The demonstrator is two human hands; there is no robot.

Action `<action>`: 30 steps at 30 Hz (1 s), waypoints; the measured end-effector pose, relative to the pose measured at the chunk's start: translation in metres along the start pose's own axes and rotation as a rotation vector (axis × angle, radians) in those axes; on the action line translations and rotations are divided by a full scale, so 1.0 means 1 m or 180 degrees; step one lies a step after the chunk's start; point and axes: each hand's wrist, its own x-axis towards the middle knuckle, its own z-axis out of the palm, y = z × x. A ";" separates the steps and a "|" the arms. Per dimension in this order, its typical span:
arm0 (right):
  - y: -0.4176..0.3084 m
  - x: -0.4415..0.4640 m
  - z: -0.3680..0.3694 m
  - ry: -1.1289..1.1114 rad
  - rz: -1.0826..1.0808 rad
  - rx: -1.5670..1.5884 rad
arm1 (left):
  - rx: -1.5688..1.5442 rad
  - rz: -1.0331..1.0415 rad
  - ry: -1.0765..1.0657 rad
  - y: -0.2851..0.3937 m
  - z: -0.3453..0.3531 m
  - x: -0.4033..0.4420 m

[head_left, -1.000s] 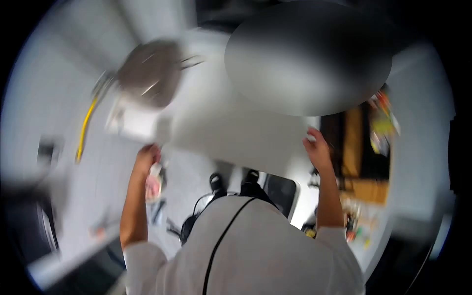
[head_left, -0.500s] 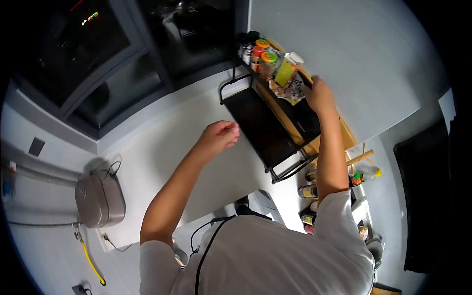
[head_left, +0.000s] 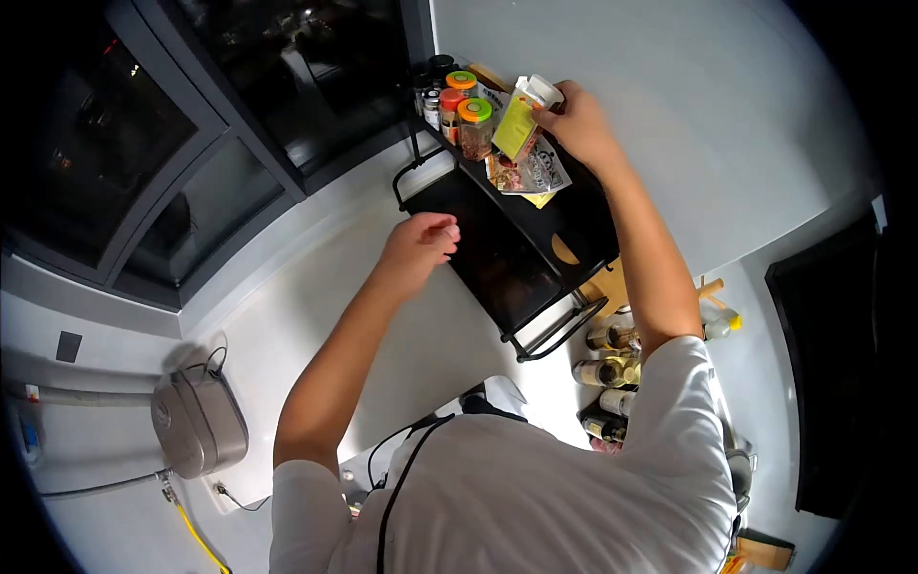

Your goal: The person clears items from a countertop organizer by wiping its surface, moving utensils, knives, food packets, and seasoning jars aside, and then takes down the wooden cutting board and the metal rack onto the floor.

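My right hand (head_left: 579, 128) is at the back of the black rack's upper shelf (head_left: 576, 222). Its thumb lies against a yellow and white carton (head_left: 517, 130), and its fingers curl round behind the white top. Printed food packets (head_left: 532, 172) lie flat under the carton. Beside it stand a jar with an orange and green lid (head_left: 475, 131) and a red-capped jar (head_left: 451, 113). My left hand (head_left: 418, 253), fingers curled and holding nothing visible, hovers over the counter by the rack's left edge.
The rack's lower shelf (head_left: 497, 263) is black. Several bottles (head_left: 600, 371) stand right of the rack, near a wooden piece (head_left: 604, 284). A grey-brown appliance (head_left: 199, 421) sits at the left end of the white counter (head_left: 316, 316). Dark windows (head_left: 287, 77) are behind.
My right hand has moved from the shelf's wall-side edge onto the carton, which now looks more upright. The view has shifted a little. My left hand stays curled near the rack.
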 end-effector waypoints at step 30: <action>-0.003 -0.077 0.039 -0.0300 0.0657 -0.2250 | 0.2121 -0.0743 0.1263 -0.287 -0.132 -0.068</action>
